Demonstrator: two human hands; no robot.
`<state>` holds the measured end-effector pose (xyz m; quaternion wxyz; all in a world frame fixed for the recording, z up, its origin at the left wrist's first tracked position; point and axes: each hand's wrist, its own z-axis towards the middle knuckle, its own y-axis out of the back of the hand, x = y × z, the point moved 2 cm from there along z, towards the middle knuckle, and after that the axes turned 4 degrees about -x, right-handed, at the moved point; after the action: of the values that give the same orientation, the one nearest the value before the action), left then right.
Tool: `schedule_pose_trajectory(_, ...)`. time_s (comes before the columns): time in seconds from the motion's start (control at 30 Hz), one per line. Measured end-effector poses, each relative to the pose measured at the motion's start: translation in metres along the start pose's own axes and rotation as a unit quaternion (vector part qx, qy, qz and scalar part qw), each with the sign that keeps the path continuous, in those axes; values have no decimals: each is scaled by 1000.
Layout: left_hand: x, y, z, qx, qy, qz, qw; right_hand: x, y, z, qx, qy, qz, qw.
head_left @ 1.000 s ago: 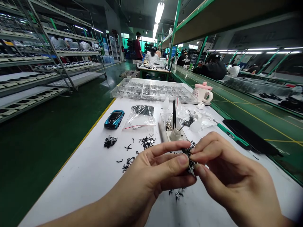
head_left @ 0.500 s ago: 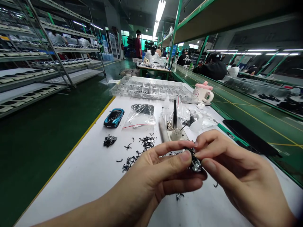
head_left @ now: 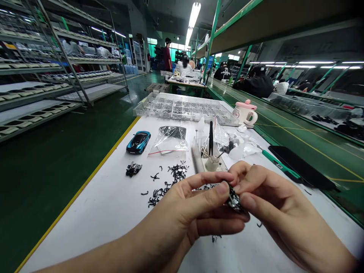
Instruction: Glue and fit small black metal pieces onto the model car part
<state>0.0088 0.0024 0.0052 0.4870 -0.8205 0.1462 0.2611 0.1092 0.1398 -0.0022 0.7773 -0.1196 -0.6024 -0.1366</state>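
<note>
Between my two hands is a small black-and-silver model car part [head_left: 234, 201], partly covered by fingers. My left hand [head_left: 199, 204] is closed on it, with thumb and index finger around its left side. The fingertips of my right hand [head_left: 264, 189] pinch at its right edge; whether they hold a separate small piece I cannot make out. Small black curved pieces [head_left: 159, 195] lie scattered on the white table behind my left hand. A similar black-and-silver part [head_left: 133, 169] and a blue toy car [head_left: 138, 142] rest farther left.
Behind my hands stands a holder [head_left: 212, 161] with upright black tweezers [head_left: 211, 138]. Farther back are a plastic bag [head_left: 170, 140], a compartment tray [head_left: 184, 110] of small parts and a pink-lidded mug [head_left: 245, 112]. A green-handled tool [head_left: 280, 165] lies right, beside a black flat object [head_left: 301, 167].
My right hand's fingers have shifted slightly and bent more at the part's edge. My left hand keeps its grip. The whole view has shifted a little.
</note>
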Motion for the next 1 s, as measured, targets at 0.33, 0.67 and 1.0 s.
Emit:
schedule_pose_trajectory(0.33,0,-6,1,131,-62,-4,989,11,8,-15,-50,295,-254,920)
schedule_pose_trajectory(0.67,0,-3,4,64,-52,-4,997,7,10,-5,-3,270,-234,934)
schedule_pose_trajectory(1.0,1,-1,4,71,-55,-4,996,7,11,-6,-7,269,-227,936)
